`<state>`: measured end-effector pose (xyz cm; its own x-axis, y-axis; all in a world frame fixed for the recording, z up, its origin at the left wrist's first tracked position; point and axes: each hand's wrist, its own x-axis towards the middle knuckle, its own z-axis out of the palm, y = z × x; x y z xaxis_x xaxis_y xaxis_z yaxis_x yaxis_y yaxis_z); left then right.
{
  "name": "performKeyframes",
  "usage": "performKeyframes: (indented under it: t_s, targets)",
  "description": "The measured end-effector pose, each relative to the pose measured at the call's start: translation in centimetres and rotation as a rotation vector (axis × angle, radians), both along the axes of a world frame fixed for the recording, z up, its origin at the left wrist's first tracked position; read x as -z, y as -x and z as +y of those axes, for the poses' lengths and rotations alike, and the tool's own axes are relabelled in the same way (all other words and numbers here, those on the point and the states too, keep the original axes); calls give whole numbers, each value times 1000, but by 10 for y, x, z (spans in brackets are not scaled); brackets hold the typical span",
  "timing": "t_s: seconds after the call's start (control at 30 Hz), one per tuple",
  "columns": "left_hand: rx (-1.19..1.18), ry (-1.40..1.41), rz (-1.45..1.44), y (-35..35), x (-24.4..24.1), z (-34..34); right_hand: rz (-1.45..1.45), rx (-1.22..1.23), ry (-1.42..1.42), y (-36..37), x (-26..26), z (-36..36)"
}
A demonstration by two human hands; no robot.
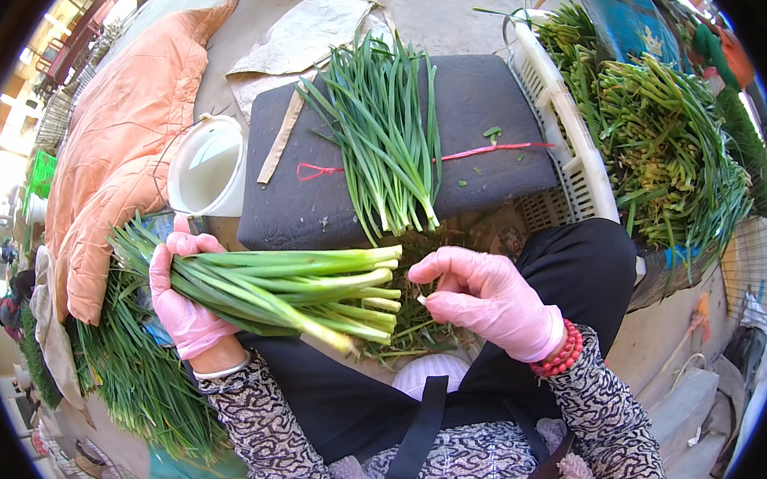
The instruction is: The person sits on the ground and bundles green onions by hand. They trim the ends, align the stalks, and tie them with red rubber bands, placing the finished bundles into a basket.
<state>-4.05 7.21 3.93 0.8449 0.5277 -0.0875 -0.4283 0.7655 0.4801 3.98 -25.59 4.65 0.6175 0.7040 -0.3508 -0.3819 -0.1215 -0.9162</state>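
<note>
My left hand, in a thin pink glove, grips a bunch of long green leafy stalks, garlic chives by their look, with the pale cut ends to the right. Just right of those ends, my right hand, gloved alike, pinches a small pale scrap between thumb and finger. Beyond both hands, a second bunch of green stalks lies on a dark padded surface, pale ends towards me, across a red tie. A strip of tan material lies left of that bunch.
A white bucket stands left of the padded surface, beside an orange quilted cloth. At the right are a white plastic crate and a big heap of green stalks. More stalks lie at lower left. Trimmings lie below my hands.
</note>
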Motion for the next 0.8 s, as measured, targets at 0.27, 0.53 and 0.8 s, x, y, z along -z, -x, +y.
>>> performKeyframes:
  t_s: [0.27,0.53,0.8]
  targets:
    - [115,191,-102,-2,2,-3,-314,-29,-62,-10,-8,5]
    - [118,115,-45,-10,7,-13,103,16,-298,-1,5,37]
    - [35,71,39,-13,7,-19,328,28,-388,-3,12,43]
